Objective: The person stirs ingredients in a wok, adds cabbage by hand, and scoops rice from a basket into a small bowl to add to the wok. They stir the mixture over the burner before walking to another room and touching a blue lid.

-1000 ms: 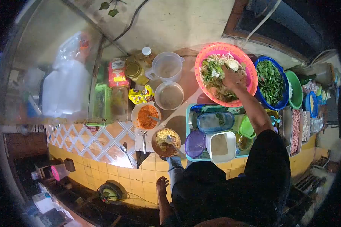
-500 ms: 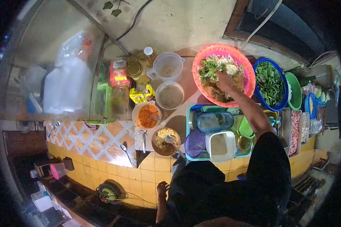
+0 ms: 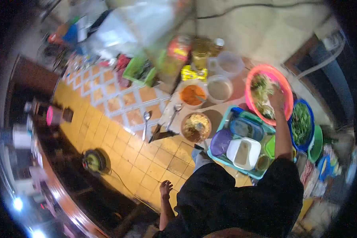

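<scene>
The single head view looks forward and down from above the left hand (image 3: 166,189) and right hand (image 3: 276,99), far enough back to catch yellow tiles (image 3: 144,158) near the left hand and the wall (image 3: 258,29) beyond the right.

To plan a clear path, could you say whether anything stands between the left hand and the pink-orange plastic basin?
Yes: the turquoise plastic tray of containers lies between the left hand and the basin, on its near side.

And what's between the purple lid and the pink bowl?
The blue box and the tray's edge lie between the purple lid and the pink bowl, in the head view.
</scene>
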Motion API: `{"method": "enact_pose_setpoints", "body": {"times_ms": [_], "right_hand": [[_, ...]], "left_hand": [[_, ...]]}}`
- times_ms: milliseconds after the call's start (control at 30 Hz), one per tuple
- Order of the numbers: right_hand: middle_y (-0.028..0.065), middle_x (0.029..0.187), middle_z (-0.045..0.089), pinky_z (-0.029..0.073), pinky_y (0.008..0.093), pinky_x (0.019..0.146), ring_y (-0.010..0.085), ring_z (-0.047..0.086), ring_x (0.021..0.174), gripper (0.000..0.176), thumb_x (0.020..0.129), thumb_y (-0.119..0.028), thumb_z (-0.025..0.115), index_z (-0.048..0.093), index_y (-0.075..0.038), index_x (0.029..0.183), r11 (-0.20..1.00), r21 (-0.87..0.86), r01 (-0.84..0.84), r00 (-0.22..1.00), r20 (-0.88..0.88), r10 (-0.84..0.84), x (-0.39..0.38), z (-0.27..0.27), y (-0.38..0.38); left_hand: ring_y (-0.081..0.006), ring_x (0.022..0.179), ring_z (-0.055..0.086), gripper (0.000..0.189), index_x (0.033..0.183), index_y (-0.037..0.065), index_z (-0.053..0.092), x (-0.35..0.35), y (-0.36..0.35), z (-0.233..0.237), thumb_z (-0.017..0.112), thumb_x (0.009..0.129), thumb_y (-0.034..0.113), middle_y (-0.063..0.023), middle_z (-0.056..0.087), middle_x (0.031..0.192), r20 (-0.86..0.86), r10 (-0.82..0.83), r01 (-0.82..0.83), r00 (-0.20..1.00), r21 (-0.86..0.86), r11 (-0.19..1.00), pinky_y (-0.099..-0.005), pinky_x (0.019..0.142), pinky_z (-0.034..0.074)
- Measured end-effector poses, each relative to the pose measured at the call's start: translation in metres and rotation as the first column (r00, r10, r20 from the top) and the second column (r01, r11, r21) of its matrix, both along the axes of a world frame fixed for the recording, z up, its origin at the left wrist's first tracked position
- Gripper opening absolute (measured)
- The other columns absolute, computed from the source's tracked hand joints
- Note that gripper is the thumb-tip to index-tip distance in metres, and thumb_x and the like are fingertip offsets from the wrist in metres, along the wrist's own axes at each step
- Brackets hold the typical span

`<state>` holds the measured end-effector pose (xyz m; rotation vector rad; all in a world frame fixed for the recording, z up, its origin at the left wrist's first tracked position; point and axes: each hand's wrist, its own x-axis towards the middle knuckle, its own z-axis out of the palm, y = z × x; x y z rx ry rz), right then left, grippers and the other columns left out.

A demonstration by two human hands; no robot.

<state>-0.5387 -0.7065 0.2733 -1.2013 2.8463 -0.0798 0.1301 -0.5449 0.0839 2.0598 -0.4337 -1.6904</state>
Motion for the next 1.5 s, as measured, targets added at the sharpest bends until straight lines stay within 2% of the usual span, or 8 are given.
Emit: {"method": "enact_pose_setpoints", "body": {"times_ms": [533,700,800,1100,1167,1233,1267,1500], "right_hand": [[0.0187,0.115,0.053,0.042,0.0399,0.089,0.0305,0.053,0.104,0.051,0.08,-0.026,0.057,0.044,-0.006,0.125,0.474,-0.872,-0.125,0.811,0.185,0.555,0.153,0.025,-0.073],[0.0178,0.118,0.051,0.042,0.0391,0.09,0.0291,0.051,0.106,0.05,0.081,-0.025,0.056,0.043,-0.006,0.126,0.357,-0.933,-0.037,0.358,0.321,0.877,0.336,0.068,-0.091],[0.0173,0.12,0.05,0.041,0.0387,0.091,0.0283,0.051,0.107,0.05,0.082,-0.024,0.055,0.042,-0.005,0.126,0.36,-0.933,-0.002,-0.005,0.36,0.933,0.457,0.093,-0.095],[0.0157,0.125,0.047,0.04,0.0373,0.093,0.0258,0.049,0.11,0.049,0.084,-0.023,0.053,0.04,-0.003,0.128,0.527,-0.805,-0.271,-0.842,0.464,0.275,0.886,0.094,0.014],[0.0153,0.126,0.046,0.04,0.037,0.093,0.0252,0.048,0.111,0.049,0.085,-0.022,0.052,0.039,-0.003,0.128,0.505,-0.772,-0.386,-0.887,0.462,0.028,0.982,0.092,0.072],[0.015,0.128,0.045,0.04,0.0367,0.094,0.0247,0.048,0.112,0.049,0.085,-0.022,0.052,0.039,-0.003,0.129,0.443,-0.743,-0.501,-0.865,0.448,-0.227,1.068,0.098,0.145],[0.0148,0.128,0.045,0.04,0.0365,0.094,0.0244,0.048,0.112,0.049,0.085,-0.022,0.052,0.039,-0.003,0.129,0.399,-0.73,-0.555,-0.828,0.439,-0.348,1.107,0.103,0.185],[0.0157,0.121,0.051,0.045,0.0419,0.09,0.0299,0.053,0.107,0.044,0.087,-0.024,0.047,0.042,-0.002,0.125,0.094,-0.685,-0.723,-0.456,0.37,-0.809,1.249,0.157,0.477]], "left_hand": [[-0.0177,0.067,0.061,0.021,0.092,0.003,0.062,-0.03,0.381,-0.095,0.059,0.075,0.016,-0.0101,0.062,0.084,0.112,0.869,-0.875,0.482,-0.002,0.485,-0.0309,0.055,0.049],[-0.0227,0.081,0.064,0.02,0.091,0.007,0.066,-0.114,0.507,-0.163,0.058,0.076,0.017,-0.0117,0.066,0.093,0.617,-0.07,-0.217,0.784,0.378,0.9,-0.0364,0.068,0.049],[-0.0228,0.078,0.064,0.017,0.086,0.007,0.065,-0.155,0.528,-0.141,0.057,0.077,0.019,-0.0107,0.065,0.088,0.247,0.956,-0.988,0.156,0.037,0.151,-0.0369,0.064,0.049],[-0.0232,0.068,0.063,0.023,0.069,0.009,0.062,-0.219,0.45,-0.131,0.054,0.08,0.027,-0.0077,0.064,0.074,-0.195,0.666,-0.678,-0.72,-0.007,-0.735,-0.0384,0.052,0.047],[-0.0229,0.068,0.063,0.024,0.068,0.009,0.063,-0.22,0.426,-0.168,0.053,0.081,0.027,-0.0073,0.064,0.073,0.034,0.927,-0.926,-0.374,-0.07,-0.371,-0.0378,0.053,0.047],[-0.0221,0.072,0.064,0.023,0.072,0.008,0.065,-0.206,0.405,-0.198,0.052,0.082,0.024,-0.0071,0.065,0.074,0.559,0.457,-0.698,0.692,0.353,0.623,-0.0356,0.057,0.049],[-0.0221,0.072,0.064,0.023,0.072,0.008,0.065,-0.2,0.395,-0.195,0.052,0.082,0.024,-0.0071,0.065,0.074,0.557,0.476,-0.715,0.681,0.363,0.597,-0.0356,0.057,0.049],[-0.0189,0.068,0.061,0.023,0.099,0.002,0.06,-0.115,0.403,-0.09,0.061,0.079,0.013,-0.0118,0.065,0.078,0.063,0.695,-0.694,-0.717,-0.165,-0.701,-0.0297,0.056,0.051]]}}
